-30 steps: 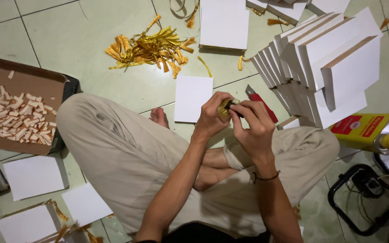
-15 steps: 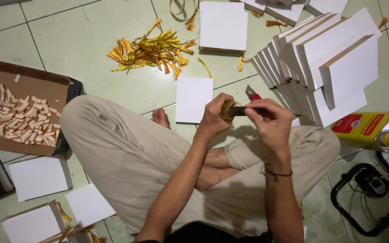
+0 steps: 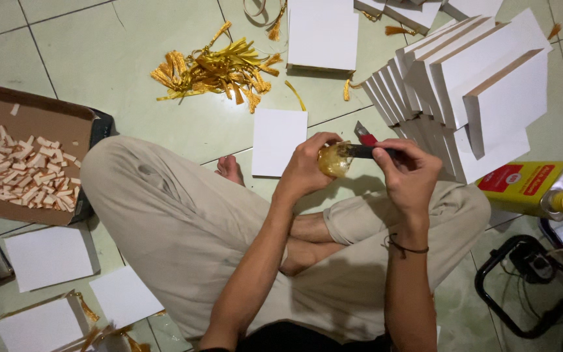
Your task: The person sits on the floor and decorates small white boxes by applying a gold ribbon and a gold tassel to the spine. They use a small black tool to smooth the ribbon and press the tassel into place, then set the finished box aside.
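Left hand point(image 3: 307, 163) shifted left, 1 gold ball point(image 3: 333, 160) (shiny), 1 cutter point(image 3: 376, 148)

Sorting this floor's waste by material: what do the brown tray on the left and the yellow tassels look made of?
The brown tray looks like plain cardboard: matte brown, with folded walls. The yellow tassels look like glossy synthetic thread or ribbon, judging by their sheen and frayed ends, though the fibre cannot be told for sure.

Seated cross-legged, both forearms extended forward over the lap. Left hand point(image 3: 307, 163) raised, fingers point(image 3: 324, 139) curled closed in a cupped grasp, palm turned right. Right hand point(image 3: 408, 173) opposite, just beside it, fingers pinched shut, wrist slightly flexed. Thumbs nearly meeting.
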